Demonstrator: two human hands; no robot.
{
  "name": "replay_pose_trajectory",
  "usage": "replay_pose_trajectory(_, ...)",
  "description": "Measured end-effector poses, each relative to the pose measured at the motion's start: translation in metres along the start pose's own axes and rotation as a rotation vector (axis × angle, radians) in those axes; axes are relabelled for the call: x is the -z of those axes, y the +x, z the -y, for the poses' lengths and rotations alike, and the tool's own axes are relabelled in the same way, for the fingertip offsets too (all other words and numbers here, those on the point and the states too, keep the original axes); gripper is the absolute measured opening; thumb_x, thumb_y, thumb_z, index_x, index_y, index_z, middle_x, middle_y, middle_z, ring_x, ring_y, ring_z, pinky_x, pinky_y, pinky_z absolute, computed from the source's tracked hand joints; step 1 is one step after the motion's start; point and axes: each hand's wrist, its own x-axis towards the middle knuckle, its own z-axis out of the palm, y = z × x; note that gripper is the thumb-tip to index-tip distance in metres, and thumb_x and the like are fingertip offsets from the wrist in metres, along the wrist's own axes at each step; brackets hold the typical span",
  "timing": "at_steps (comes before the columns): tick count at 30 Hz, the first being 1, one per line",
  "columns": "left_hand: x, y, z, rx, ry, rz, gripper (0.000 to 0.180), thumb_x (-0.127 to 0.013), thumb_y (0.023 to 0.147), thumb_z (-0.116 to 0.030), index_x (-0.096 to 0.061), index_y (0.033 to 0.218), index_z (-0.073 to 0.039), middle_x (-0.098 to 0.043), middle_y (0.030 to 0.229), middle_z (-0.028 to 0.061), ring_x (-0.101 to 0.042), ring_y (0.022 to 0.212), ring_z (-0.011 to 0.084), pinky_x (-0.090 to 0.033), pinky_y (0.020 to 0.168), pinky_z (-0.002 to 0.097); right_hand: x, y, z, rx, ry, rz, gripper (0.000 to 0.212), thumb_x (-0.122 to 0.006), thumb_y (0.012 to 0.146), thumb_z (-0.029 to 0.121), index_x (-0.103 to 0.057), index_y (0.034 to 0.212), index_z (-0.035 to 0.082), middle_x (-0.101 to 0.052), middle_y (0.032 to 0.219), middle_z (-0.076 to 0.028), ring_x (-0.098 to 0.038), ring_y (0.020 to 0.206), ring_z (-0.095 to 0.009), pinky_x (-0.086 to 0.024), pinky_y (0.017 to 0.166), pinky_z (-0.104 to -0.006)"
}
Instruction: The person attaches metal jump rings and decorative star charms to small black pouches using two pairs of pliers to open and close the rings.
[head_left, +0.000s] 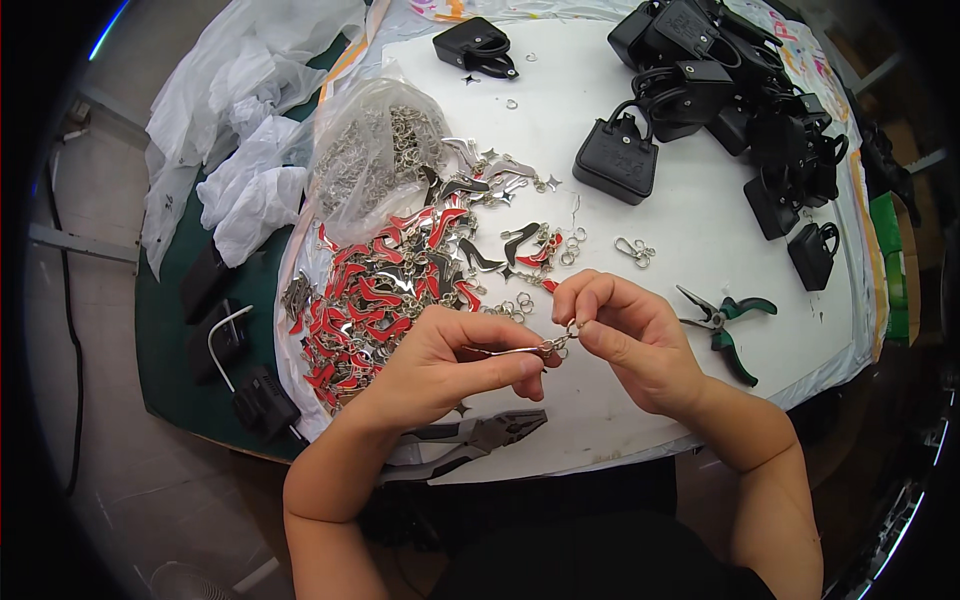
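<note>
My left hand (pixel 440 365) is closed, pinching a thin flat metal charm seen edge-on; its face is hidden. Short silver chain links (pixel 556 346) run from that charm toward my right hand (pixel 635 345). Between the right thumb and fingers sits a small metal ring (pixel 573 328) at the chain's other end. Just beyond both hands, loose rings (pixel 518 307) and a red charm (pixel 549 286) lie on the white sheet. Grey-handled pliers (pixel 500 430) rest below the left hand. Right of my right hand, green-handled needle-nose pliers (pixel 725 320) lie with their jaws apart.
A heap of red and black shoe-shaped charms (pixel 360 310) spreads on the left, against a clear bag of silver chain pieces (pixel 375 150). Small black handbags (pixel 690 100) are piled far right; one handbag (pixel 470 45) lies far off. Crumpled plastic (pixel 250 110) covers the left corner.
</note>
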Motion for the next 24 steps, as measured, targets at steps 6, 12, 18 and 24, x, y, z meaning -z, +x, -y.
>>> replay_pose_trajectory(6,-0.008,0.004,-0.004,0.131,0.392,0.011,0.026,-0.075,0.087,-0.010,-0.071,0.110,0.001,-0.074,0.096,0.0078,-0.069,0.090,0.0140,-0.053,0.082,0.0257,0.009,-0.005,0.031,0.153,-0.053,0.014,0.005,-0.058,0.099,0.009,-0.055,0.102,0.006,-0.064,0.112,-0.010,-0.057,0.109,-0.015,-0.044,0.097,-0.0341)
replay_pose_trajectory(12,-0.031,0.076,-0.025,-0.242,0.823,-0.268,0.047,-0.078,0.085,-0.026,-0.064,0.121,-0.001,-0.069,0.109,0.0105,-0.064,0.103,0.0185,-0.049,0.090,0.0331,0.050,-0.011,0.062,0.158,0.116,-0.318,0.007,-0.060,0.099,0.012,-0.058,0.100,0.005,-0.064,0.091,-0.005,-0.062,0.082,-0.012,-0.049,0.079,-0.0281)
replay_pose_trajectory(18,-0.048,0.191,0.001,-0.537,1.395,-0.828,0.083,-0.083,0.075,-0.037,-0.046,0.140,0.001,-0.062,0.107,0.0219,-0.058,0.106,0.0345,-0.046,0.095,0.0445,0.071,-0.013,0.049,0.228,-0.072,-0.520,0.009,-0.065,0.096,0.012,-0.064,0.099,0.003,-0.064,0.082,-0.003,-0.062,0.078,-0.011,-0.049,0.072,-0.0262)
replay_pose_trajectory(24,-0.039,0.131,-0.028,-0.199,0.466,-0.289,0.089,-0.082,0.068,-0.013,-0.040,0.145,0.001,-0.064,0.108,0.0138,-0.064,0.098,0.0194,-0.053,0.083,0.0324,0.065,-0.011,0.050,0.276,-0.149,-0.449,0.008,-0.069,0.091,0.006,-0.067,0.096,0.000,-0.067,0.083,-0.004,-0.062,0.075,-0.009,-0.050,0.073,-0.0234)
